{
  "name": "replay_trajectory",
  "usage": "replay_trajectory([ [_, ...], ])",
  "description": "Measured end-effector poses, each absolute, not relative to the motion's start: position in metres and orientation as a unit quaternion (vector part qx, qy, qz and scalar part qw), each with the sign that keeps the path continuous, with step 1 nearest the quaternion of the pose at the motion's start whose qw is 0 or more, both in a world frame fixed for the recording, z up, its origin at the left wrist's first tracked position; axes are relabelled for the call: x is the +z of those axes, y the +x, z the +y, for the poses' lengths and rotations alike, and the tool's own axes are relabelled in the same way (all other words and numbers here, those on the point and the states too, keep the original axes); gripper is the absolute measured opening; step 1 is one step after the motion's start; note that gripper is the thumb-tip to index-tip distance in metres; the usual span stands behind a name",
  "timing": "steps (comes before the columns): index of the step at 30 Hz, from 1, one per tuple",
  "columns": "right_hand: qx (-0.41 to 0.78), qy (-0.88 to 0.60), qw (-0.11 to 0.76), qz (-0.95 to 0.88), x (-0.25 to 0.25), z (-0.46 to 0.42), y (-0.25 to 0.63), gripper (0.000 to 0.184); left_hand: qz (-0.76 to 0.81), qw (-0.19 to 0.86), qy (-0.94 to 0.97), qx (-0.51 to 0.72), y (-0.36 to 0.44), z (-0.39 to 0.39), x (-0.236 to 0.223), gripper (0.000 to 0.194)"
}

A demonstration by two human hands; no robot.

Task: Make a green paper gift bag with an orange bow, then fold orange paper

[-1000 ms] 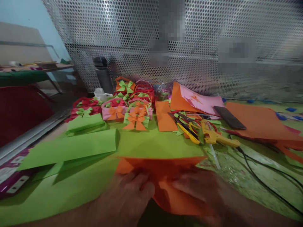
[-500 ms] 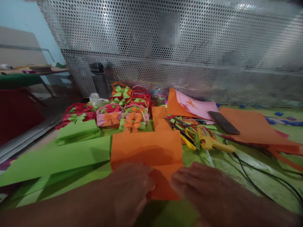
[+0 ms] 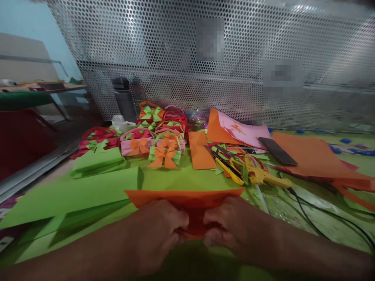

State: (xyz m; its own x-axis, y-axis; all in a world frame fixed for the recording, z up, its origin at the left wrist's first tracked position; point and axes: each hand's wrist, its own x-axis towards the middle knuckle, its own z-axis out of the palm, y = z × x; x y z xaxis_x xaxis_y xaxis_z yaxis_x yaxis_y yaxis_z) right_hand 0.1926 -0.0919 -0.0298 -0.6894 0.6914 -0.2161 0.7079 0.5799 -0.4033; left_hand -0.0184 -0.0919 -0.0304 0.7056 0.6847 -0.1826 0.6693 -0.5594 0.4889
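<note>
An orange paper sheet (image 3: pixel 195 218) is bent up between my two hands at the near side of the table, its far edge raised toward me. My left hand (image 3: pixel 162 228) is closed on its left part, thumb and fingers pinched at the lower fold. On the other side, my right hand (image 3: pixel 231 226) pinches the sheet in the same way. The fingertips are partly hidden by the paper and the hands. A smaller orange paper piece (image 3: pixel 202 152) lies flat beyond the sheet.
Green folded sheets (image 3: pixel 88 191) lie at left, with several small paper bags with bows (image 3: pixel 164 150) behind. Right of centre are a yellow glue gun (image 3: pixel 258 173), a cutter (image 3: pixel 233 171), a dark phone (image 3: pixel 277 151) and orange sheets (image 3: pixel 316 156). A bottle (image 3: pixel 124 99) stands by the perforated metal screen (image 3: pixel 164 47).
The orange sheet's far part has come up and toward me, uncovering green table surface beyond it. Both hands have closed more tightly on the paper.
</note>
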Motion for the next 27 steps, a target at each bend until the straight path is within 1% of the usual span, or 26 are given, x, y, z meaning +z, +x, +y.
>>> replay_trajectory([
  [3, -0.275, 0.401, 0.001, 0.874, -0.035, -0.082, 0.190, 0.030, 0.365, 0.251, 0.896, -0.020, -0.019, -0.083, -0.028, 0.017],
  [5, -0.310, 0.395, -0.013, 0.865, -0.042, -0.074, 0.190, 0.030, 0.381, 0.205, 0.900, -0.043, -0.021, -0.078, -0.026, 0.015],
  [7, -0.328, 0.396, -0.030, 0.857, -0.049, -0.067, 0.191, 0.030, 0.422, 0.111, 0.898, -0.062, -0.023, -0.079, -0.025, 0.013],
  [9, -0.314, 0.413, -0.036, 0.854, -0.054, -0.063, 0.191, 0.028, 0.448, -0.017, 0.892, -0.056, -0.025, -0.087, -0.025, 0.013],
  [12, -0.268, 0.462, -0.008, 0.845, -0.058, -0.061, 0.187, 0.020, 0.393, -0.178, 0.902, 0.029, -0.021, -0.105, -0.033, 0.021],
  [14, -0.241, 0.492, 0.009, 0.837, -0.061, -0.062, 0.185, 0.013, 0.312, -0.233, 0.915, 0.109, -0.016, -0.116, -0.046, 0.029],
  [16, -0.222, 0.505, 0.006, 0.834, -0.064, -0.064, 0.184, 0.011, 0.263, -0.238, 0.924, 0.143, -0.010, -0.122, -0.062, 0.032],
  [19, -0.225, 0.515, -0.011, 0.827, -0.068, -0.066, 0.185, 0.011, 0.288, -0.202, 0.927, 0.129, -0.005, -0.124, -0.087, 0.037],
  [22, -0.234, 0.524, -0.023, 0.819, -0.070, -0.069, 0.188, 0.016, 0.315, -0.156, 0.931, 0.100, -0.008, -0.123, -0.107, 0.042],
  [27, -0.228, 0.527, -0.021, 0.819, -0.075, -0.073, 0.190, 0.021, 0.337, -0.161, 0.921, 0.112, -0.014, -0.124, -0.117, 0.044],
])
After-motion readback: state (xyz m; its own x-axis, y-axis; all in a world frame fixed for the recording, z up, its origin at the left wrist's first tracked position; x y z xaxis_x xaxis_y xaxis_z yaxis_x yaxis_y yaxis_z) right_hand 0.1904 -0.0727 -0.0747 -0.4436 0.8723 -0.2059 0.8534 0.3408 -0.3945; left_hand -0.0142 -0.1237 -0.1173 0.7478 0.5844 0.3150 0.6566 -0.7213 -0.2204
